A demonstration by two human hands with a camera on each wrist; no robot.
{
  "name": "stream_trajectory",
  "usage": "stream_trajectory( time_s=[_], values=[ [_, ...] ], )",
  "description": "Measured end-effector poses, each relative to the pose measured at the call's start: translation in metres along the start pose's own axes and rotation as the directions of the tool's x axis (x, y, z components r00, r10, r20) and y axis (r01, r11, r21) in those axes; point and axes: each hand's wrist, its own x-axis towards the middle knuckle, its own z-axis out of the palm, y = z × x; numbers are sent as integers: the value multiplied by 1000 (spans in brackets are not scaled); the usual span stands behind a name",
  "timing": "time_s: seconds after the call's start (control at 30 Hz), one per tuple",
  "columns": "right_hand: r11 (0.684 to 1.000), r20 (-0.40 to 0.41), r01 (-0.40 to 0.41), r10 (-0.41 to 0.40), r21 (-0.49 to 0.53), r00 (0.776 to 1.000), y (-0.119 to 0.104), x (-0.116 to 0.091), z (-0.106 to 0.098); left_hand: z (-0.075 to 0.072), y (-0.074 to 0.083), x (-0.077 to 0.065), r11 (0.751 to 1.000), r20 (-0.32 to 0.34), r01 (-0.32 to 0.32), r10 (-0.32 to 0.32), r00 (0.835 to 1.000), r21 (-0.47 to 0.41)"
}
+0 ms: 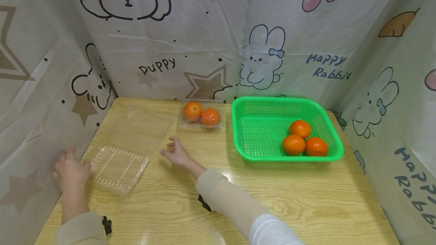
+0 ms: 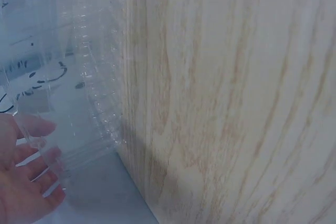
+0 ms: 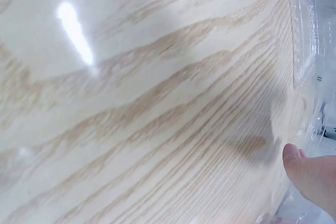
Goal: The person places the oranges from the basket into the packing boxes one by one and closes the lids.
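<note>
A clear plastic clamshell box (image 1: 117, 167) lies opened out on the left of the table, its see-through lid (image 1: 136, 124) spread toward the back. My left hand (image 1: 72, 171) is at the box's left edge, fingers loosely bent. In the left wrist view, the edge of the box (image 2: 100, 77) passes close to the thumb and fingertips, without a plain pinch. My right hand (image 1: 177, 154) hovers right of the box with its fingers apart and nothing in them. Only its thumb (image 3: 302, 171) shows clearly in the right wrist view.
Behind my right hand stands a closed clear box (image 1: 184, 124) with two oranges (image 1: 192, 111). A green basket (image 1: 287, 158) on the right holds several oranges (image 1: 293, 145). Printed cloth walls (image 1: 204, 41) border the wooden table (image 1: 272, 199) at the back and sides.
</note>
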Motion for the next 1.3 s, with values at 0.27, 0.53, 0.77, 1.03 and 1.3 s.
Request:
stream_trajectory(
  time_s=[0.27, 0.53, 0.77, 1.03, 1.3],
  values=[
    [995, 13, -52, 51, 88, 999, -2, 1, 12, 2, -4, -1, 999, -3, 6, -5, 1000, 42],
    [995, 56, -57, 53, 80, 997, -3, -1, 17, 6, -10, 1, 998, 27, 23, -24, 999, 57],
    [994, 49, -66, 62, 89, 997, -6, 0, 18, 7, -9, -1, 999, 81, 37, -38, 996, 14],
    [990, 51, -87, 82, 108, 995, -6, 3, 17, 6, -7, -5, 996, 107, 51, -44, 993, -68],
    [989, 48, -89, 84, 114, 995, -5, 5, 16, 3, -6, -9, 990, 193, 84, -62, 979, -109]
  ],
)
